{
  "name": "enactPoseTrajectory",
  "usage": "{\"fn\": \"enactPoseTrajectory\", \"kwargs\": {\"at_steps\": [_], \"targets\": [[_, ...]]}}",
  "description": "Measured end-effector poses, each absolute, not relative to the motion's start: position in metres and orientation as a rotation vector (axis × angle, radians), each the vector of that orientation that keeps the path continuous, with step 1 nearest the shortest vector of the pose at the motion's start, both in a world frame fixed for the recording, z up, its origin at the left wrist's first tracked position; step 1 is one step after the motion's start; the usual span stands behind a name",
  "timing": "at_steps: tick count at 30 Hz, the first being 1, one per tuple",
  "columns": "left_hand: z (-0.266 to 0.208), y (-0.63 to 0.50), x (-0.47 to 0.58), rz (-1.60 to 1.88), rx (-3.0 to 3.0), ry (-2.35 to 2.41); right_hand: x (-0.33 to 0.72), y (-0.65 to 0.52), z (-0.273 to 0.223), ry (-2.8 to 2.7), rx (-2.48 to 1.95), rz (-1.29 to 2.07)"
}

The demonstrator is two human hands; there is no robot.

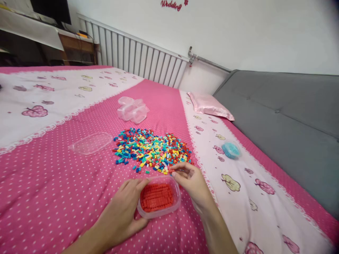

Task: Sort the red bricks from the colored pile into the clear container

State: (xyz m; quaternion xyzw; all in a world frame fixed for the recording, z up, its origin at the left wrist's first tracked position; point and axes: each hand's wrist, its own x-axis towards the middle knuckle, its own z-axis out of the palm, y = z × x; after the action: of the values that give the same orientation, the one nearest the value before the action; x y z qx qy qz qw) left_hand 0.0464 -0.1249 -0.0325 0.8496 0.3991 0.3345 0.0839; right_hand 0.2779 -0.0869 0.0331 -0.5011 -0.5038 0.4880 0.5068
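My left hand [129,206] grips the left side of a clear plastic container [177,203], fingers at the far rim and thumb low by the near side. Inside it, red toy bricks [156,197] are laid in neat rows. Just beyond the container's right far corner, my right hand [186,176] is closed in a pinch on what looks like a small red brick [171,170]. It hovers at the near edge of a wide pile of mixed small toy bricks [150,148] in red, blue, yellow, green and white.
A clear lid [92,143] lies left of the pile. Nested empty clear containers [133,109] sit behind it. To the right is a closed-looking container of light-blue pieces [231,150]. A pink pillow [210,106] rests against the grey headboard [280,116]. The polka-dot bedspread [66,176] is wrinkled.
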Motion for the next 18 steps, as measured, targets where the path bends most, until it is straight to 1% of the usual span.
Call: {"fn": "enactPoseTrajectory", "kwargs": {"at_steps": [2, 5, 9, 18], "targets": [[-0.030, -0.125, 0.047, 1.009, 2.558, 1.184, 0.277, -0.090, 0.036, -1.205, -1.208, 1.246], [-0.028, -0.125, 0.047, 1.025, 2.576, 1.176, 0.275, -0.092, 0.036, -1.198, -1.210, 1.265], [-0.029, -0.125, 0.047, 1.009, 2.586, 1.181, 0.271, -0.091, 0.033, -1.240, -1.218, 1.176], [-0.029, -0.125, 0.047, 0.969, 2.560, 1.171, 0.264, -0.099, 0.032, -1.453, -1.277, 1.094]]}}
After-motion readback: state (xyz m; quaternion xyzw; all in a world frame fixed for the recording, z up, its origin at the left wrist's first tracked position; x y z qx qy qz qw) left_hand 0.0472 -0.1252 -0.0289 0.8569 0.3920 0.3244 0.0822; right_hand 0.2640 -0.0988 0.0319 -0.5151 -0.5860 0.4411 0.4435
